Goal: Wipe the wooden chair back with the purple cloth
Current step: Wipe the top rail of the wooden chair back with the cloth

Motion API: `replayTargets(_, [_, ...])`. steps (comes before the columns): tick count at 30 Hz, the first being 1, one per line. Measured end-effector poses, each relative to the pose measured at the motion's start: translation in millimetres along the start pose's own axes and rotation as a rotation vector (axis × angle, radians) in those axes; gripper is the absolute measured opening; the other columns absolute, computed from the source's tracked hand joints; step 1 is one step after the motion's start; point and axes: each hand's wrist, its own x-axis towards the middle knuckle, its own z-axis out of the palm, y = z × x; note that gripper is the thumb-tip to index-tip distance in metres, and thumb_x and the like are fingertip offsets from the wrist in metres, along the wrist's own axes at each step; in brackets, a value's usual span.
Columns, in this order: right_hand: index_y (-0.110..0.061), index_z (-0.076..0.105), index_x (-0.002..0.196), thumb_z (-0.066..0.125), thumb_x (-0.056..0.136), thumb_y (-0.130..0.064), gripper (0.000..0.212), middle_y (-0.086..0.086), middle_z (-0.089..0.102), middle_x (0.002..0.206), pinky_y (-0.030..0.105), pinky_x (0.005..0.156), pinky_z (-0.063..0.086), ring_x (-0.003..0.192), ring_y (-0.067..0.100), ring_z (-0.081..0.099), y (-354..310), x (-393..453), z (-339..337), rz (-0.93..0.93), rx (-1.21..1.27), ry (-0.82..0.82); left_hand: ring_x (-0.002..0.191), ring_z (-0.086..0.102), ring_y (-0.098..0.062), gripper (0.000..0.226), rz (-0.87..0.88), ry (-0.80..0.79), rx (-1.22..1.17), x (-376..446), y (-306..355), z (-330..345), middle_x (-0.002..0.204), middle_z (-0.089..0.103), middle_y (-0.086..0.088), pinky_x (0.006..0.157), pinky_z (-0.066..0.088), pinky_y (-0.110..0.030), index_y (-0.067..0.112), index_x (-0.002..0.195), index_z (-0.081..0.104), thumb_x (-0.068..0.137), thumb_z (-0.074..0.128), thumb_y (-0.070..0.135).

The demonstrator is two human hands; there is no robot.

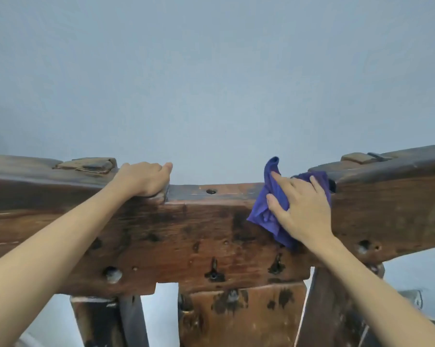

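Observation:
The dark, worn wooden chair back [186,236] spans the frame, its thick top rail dipping in the middle. My left hand [143,179] grips the rail's top edge left of the dip, fingers curled over the far side. My right hand [299,209] lies flat with spread fingers on the purple cloth [266,214], pressing it against the front face and top edge of the rail at the right end of the dip. One corner of the cloth sticks up above the rail.
A plain pale blue-grey wall [211,83] stands right behind the chair. Below the rail, a wide central splat [241,316] and side posts [98,321] run down, with gaps between them. Dark holes and iron fittings [213,271] dot the rail's face.

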Motion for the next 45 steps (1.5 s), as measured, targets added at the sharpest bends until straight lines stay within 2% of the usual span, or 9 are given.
replayTargets(2, [-0.029, 0.063, 0.079, 0.026, 0.092, -0.063, 0.052, 0.001, 0.067, 0.084, 0.044, 0.092, 0.041, 0.093, 0.03, 0.066, 2.5, 41.4, -14.1, 0.233, -0.036, -0.307, 0.131, 0.052, -0.036, 0.064, -0.017, -0.001, -0.013, -1.3, 0.7, -1.7, 0.148, 0.054, -0.015, 0.107, 0.031, -0.052, 0.013, 0.13, 0.056, 0.104, 0.007, 0.045])
replayTargets(6, [-0.022, 0.068, 0.118, 0.03, 0.099, -0.06, 0.057, 0.008, 0.067, 0.126, 0.044, 0.101, 0.042, 0.115, 0.03, 0.06, 1.6, 103.1, 5.5, 0.39, 0.089, -0.941, 0.122, 0.056, -0.036, 0.062, -0.008, 0.009, -0.054, -1.7, 3.6, -1.9, 0.14, 0.06, -0.017, 0.103, 0.032, -0.053, 0.014, 0.121, 0.056, 0.104, 0.004, 0.044])
replayTargets(11, [-0.024, 0.039, 0.067, 0.041, 0.089, -0.028, 0.023, 0.003, 0.042, 0.071, 0.054, 0.088, 0.04, 0.076, 0.029, 0.04, -89.8, 124.9, 37.7, 0.178, 0.311, -1.178, 0.094, 0.046, -0.033, 0.052, -0.039, 0.092, -0.192, -1.6, 5.8, 0.5, 0.124, 0.062, -0.018, 0.083, 0.028, -0.05, 0.013, 0.127, 0.048, 0.103, 0.007, 0.036])
replayTargets(18, [-0.019, 0.065, 0.121, 0.015, 0.096, -0.074, 0.078, 0.008, 0.068, 0.125, 0.052, 0.104, 0.043, 0.112, 0.032, 0.061, -199.1, 101.5, 16.5, -0.094, 0.333, -0.956, 0.123, 0.051, -0.042, 0.071, -0.057, 0.1, -0.356, -4.4, -0.4, -8.9, 0.129, 0.064, -0.017, 0.108, 0.035, -0.055, 0.012, 0.117, 0.059, 0.103, 0.002, 0.052])
replayTargets(21, [-0.028, 0.063, 0.12, 0.025, 0.095, -0.078, 0.068, -0.003, 0.068, 0.125, 0.048, 0.093, 0.049, 0.111, 0.026, 0.064, -177.6, 67.2, -8.9, -0.245, 0.313, -0.776, 0.124, 0.055, -0.038, 0.095, -0.098, 0.049, -0.271, -8.3, 0.3, -8.2, 0.131, 0.064, -0.019, 0.103, 0.035, -0.05, 0.011, 0.116, 0.065, 0.095, -0.008, 0.067])
replayTargets(25, [-0.04, 0.041, 0.153, 0.034, 0.1, -0.067, 0.059, -0.019, 0.041, 0.16, 0.037, 0.118, 0.033, 0.147, 0.008, 0.038, -121.9, 41.1, -28.7, -0.346, 0.363, -0.707, 0.129, 0.055, -0.037, 0.105, -0.072, -0.008, -0.141, -11.1, 2.6, -6.2, 0.138, 0.062, -0.02, 0.107, 0.032, -0.05, 0.012, 0.129, 0.064, 0.09, -0.013, 0.071])
replayTargets(34, [-0.022, 0.06, 0.142, 0.03, 0.103, -0.063, 0.063, 0.01, 0.054, 0.152, 0.039, 0.112, 0.034, 0.133, 0.03, 0.053, -58.1, 117.6, 30.1, 0.193, 0.111, -1.042, 0.092, 0.054, -0.03, 0.094, -0.028, 0.097, -0.149, 1.3, 3.3, 2.7, 0.109, 0.07, -0.015, 0.093, 0.034, -0.052, 0.017, 0.087, 0.063, 0.088, -0.011, 0.074])
replayTargets(38, [-0.017, 0.062, 0.135, 0.031, 0.108, -0.039, 0.046, 0.012, 0.058, 0.147, 0.043, 0.114, 0.035, 0.128, 0.03, 0.055, -138.9, 128.0, 64.9, 0.052, 0.294, -1.075, 0.094, 0.054, -0.033, 0.086, -0.03, 0.096, -0.167, 2.2, 3.6, 1.2, 0.113, 0.07, -0.014, 0.095, 0.035, -0.052, 0.02, 0.091, 0.061, 0.09, -0.007, 0.074])
replayTargets(45, [-0.027, 0.06, 0.124, 0.014, 0.105, -0.055, 0.057, 0.005, 0.063, 0.138, 0.042, 0.089, 0.038, 0.122, 0.031, 0.059, -179.4, 91.9, 23.5, -0.198, 0.301, -0.841, 0.131, 0.052, -0.033, 0.099, -0.07, -0.057, -0.176, 6.8, -2.4, -4.3, 0.142, 0.06, -0.011, 0.107, 0.028, -0.052, 0.023, 0.126, 0.065, 0.089, -0.01, 0.075])
